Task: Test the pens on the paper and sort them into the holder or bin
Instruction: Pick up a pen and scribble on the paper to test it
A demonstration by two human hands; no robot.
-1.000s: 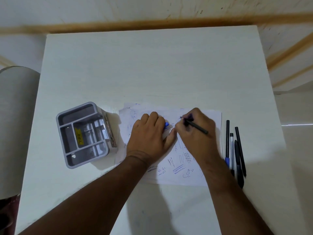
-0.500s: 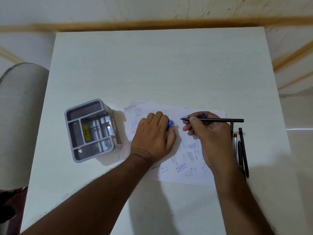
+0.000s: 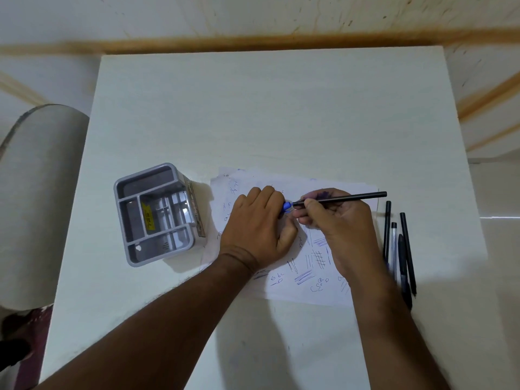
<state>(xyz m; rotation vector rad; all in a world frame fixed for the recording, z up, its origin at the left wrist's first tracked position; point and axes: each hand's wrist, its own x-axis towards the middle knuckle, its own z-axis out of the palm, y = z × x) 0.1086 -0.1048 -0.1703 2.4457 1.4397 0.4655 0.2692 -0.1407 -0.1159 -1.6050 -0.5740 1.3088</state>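
One light, stiff, slick black pen (image 3: 342, 199) sits pinched mid-barrel in my right hand (image 3: 336, 220), its tip meeting the blue cap (image 3: 287, 206) my left hand (image 3: 259, 223) grips.

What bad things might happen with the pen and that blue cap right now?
1. The right hand holds the black pen with its tip at the blue cap in the left hand; a miss might ink a finger.
2. The left hand rests on the paper; it might smudge the scribbles.
3. The right forearm lies close to the spare pens and might knock them.
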